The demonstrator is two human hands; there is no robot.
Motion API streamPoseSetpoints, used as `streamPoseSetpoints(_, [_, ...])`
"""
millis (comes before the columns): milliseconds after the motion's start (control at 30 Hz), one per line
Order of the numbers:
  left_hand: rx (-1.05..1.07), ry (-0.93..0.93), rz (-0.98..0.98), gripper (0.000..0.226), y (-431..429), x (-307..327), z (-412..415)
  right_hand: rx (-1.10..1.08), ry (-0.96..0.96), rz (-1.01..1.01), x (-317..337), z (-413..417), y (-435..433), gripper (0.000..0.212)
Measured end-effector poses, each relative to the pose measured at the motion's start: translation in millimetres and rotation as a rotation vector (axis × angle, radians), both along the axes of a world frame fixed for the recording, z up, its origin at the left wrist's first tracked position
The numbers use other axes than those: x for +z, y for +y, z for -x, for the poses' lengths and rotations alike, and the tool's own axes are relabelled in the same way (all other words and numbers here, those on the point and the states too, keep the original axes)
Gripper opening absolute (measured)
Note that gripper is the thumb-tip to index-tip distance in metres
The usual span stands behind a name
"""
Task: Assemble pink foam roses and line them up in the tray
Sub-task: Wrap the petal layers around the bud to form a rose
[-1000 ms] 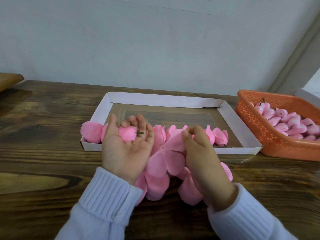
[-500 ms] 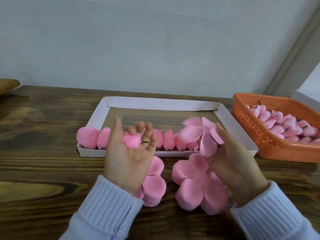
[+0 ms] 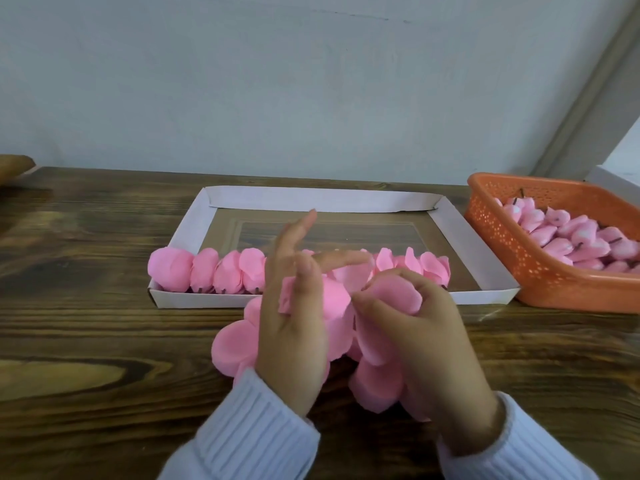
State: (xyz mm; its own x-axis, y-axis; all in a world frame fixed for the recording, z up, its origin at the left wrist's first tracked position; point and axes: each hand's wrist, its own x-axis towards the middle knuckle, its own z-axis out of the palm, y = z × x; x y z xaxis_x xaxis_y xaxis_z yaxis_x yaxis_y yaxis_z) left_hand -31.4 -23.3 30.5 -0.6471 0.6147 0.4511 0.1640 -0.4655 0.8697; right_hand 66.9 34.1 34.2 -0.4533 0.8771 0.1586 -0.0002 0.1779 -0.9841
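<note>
The person wears a soft knitted top, and only its two sleeves show. The left sleeve (image 3: 249, 434) is very pale, white with a little blue in it. Its cuff is thick. It has many thin ribs that run side by side along the arm, like rows of little bumps. The cuff ends at the wrist, where the bare left hand (image 3: 294, 327) begins. The right sleeve (image 3: 519, 455) is the same pale colour and has the same ribbed cuff. The right hand (image 3: 426, 348) is bare too. The thumbnail on the left hand looks short. Behind the cuffs the knit looks smoother.
</note>
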Motion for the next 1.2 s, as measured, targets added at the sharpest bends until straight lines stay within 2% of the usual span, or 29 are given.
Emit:
streamPoseSetpoints(67, [0.051,0.122,0.007,0.091,-0.3,-2.1,-1.7,-0.001,0.008,-0.007,-0.8,0.5,-3.5,0.011])
streamPoseSetpoints(167, [0.039,0.190,-0.032,0.090,0.8,-7.0,-2.4,0.009,0.021,0.022,-2.0,0.6,-6.9,0.005])
streamPoseSetpoints(300, [0.103,0.182,0.061,0.062,0.1,-9.6,-0.3,0.037,0.060,0.048,-3.7,-0.6,-7.0,0.011])
streamPoseSetpoints(433, [0.071,0.193,0.108,0.045,-1.1,-5.8,-0.8,0.030,0.073,0.007,-4.9,0.1,-7.0,0.016])
streamPoseSetpoints(667, [0.087,0.237,0.100,0.049,1.4,-11.2,0.3,0.062,0.144,-0.050,-3.2,-2.4,-5.5,0.017])
streamPoseSetpoints(767, [0.075,0.269,0.068,0.048,1.9,-10.9,-0.4,0.100,0.163,-0.094,-5.7,-2.1,-8.5,0.027])
streamPoseSetpoints(900, [0.098,0.295,0.090,0.052,1.2,-11.1,0.7,0.111,0.154,-0.257,-8.2,-2.0,-14.2,0.040])
streamPoseSetpoints(1067, [-0.035,0.108,0.001,0.063,-0.8,-7.8,1.4,0.137,0.154,-0.310,-9.2,-1.0,-14.7,0.051])
streamPoseSetpoints(1200, [-0.034,0.130,-0.010,0.071,-0.8,-8.0,-1.8,0.202,0.176,-0.248,-6.0,-0.7,-9.1,0.045])
